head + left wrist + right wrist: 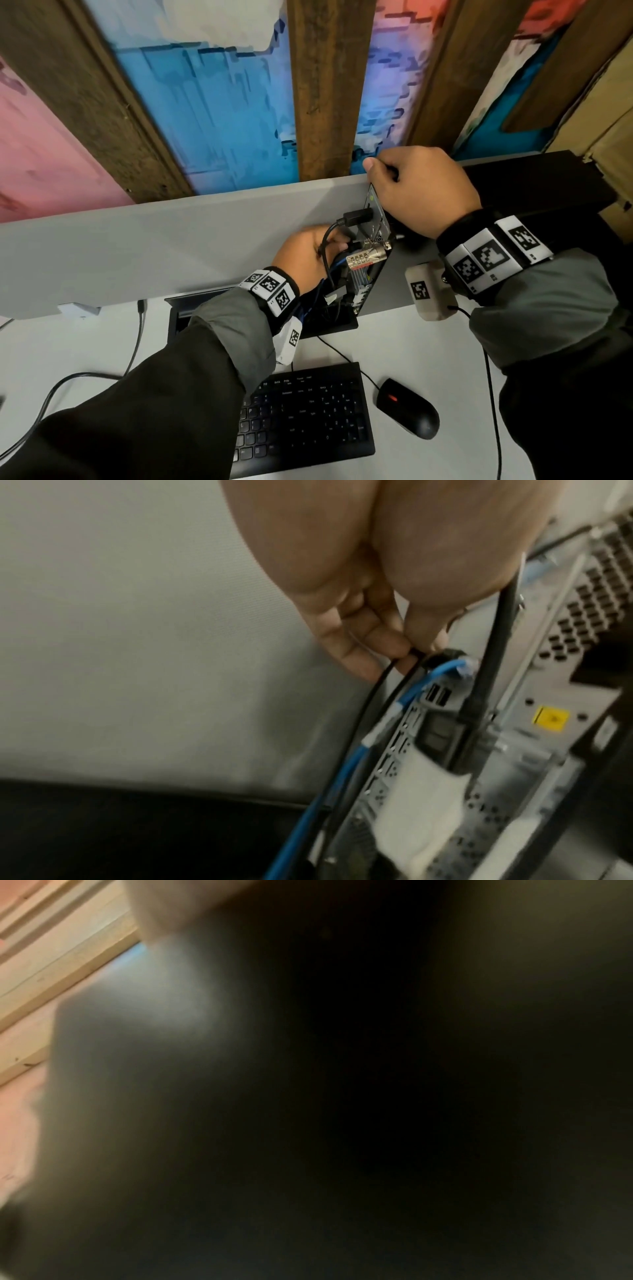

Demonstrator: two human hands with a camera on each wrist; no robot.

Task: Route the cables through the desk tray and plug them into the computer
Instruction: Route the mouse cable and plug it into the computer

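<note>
A white desk (428, 349) fills the lower part of the head view, backed by a grey divider panel (137, 240) across the middle of the frame. A black computer (534, 192) is stood at the right of centre, its metal rear panel (534, 696) turned toward the panel. The top rear corner of the computer is gripped by the right hand (421, 195), fingers curled over the edge; the right wrist view is dark and blurred. A black keyboard (305, 421) is seen at the bottom centre, a black mouse (407, 407) just to its right. The open desk tray (181, 318) is set into the desk left of centre, below the computer's rear panel, and cables are seen rising from it. A blue cable (342, 764) is plugged into the rear panel. A thin black cable (137, 693) is pinched at its plug end between thumb and fingertips of the left hand (305, 253), right against the rear panel in the middle of the left wrist view. A combination lock (363, 258) is seen hanging beside it.
</note>
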